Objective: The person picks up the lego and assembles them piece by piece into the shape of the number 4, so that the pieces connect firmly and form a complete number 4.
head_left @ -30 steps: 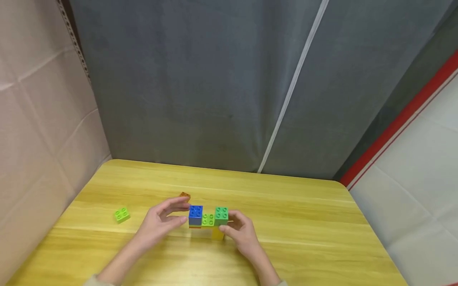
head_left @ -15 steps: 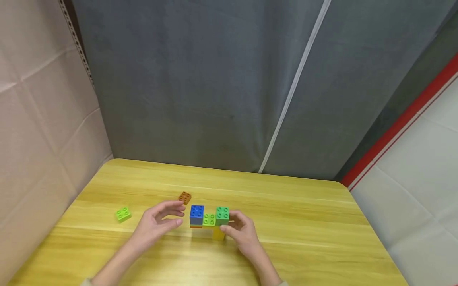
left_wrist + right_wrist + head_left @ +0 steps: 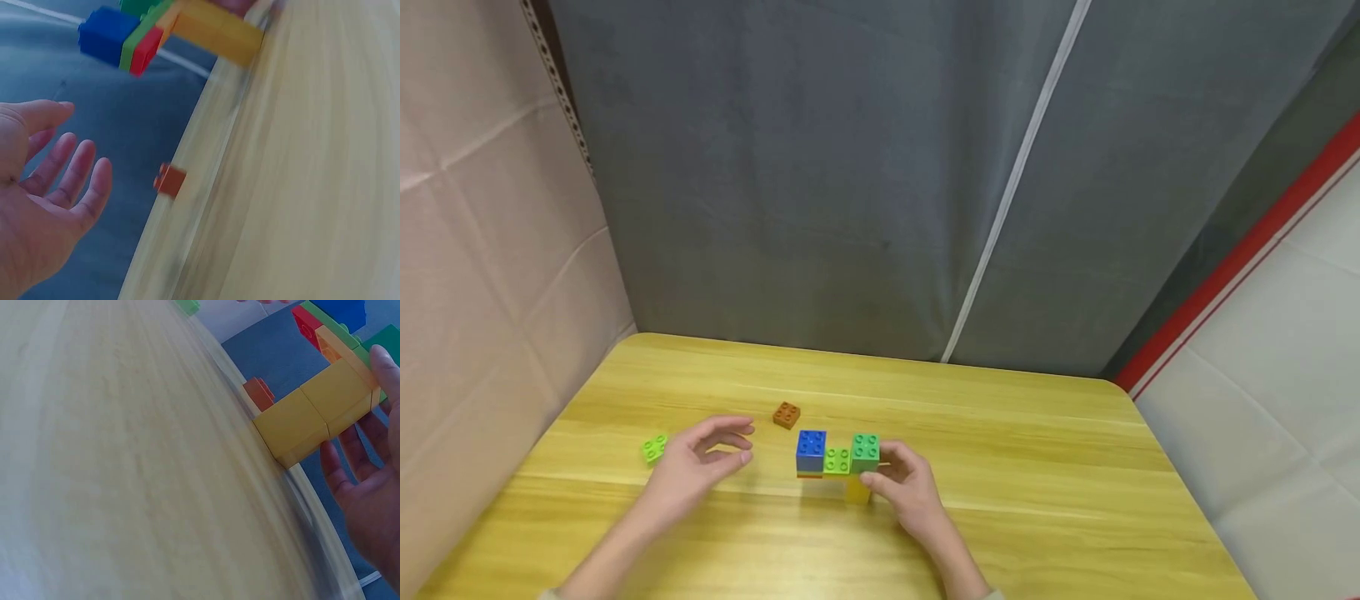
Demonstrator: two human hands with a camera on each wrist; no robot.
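Observation:
My right hand grips the right end of a toy brick structure, thumb in front and fingers behind. On top are a blue brick at the left and a green brick at the right, joined by a lower lime brick. A column of yellow bricks stands under the right end. Red and orange pieces show beneath the lime one in the right wrist view. Away to the left, my left hand hovers with relaxed fingers, holding nothing, beside a loose lime brick that it partly hides.
A loose orange-brown brick lies on the wooden table, behind and left of the structure. Grey curtain hangs past the far table edge. Pale cloth walls stand at both sides.
My left hand has drawn away from the blue brick and moved left to near the loose lime brick, uncovering the orange-brown brick. The right hand and the structure stay put.

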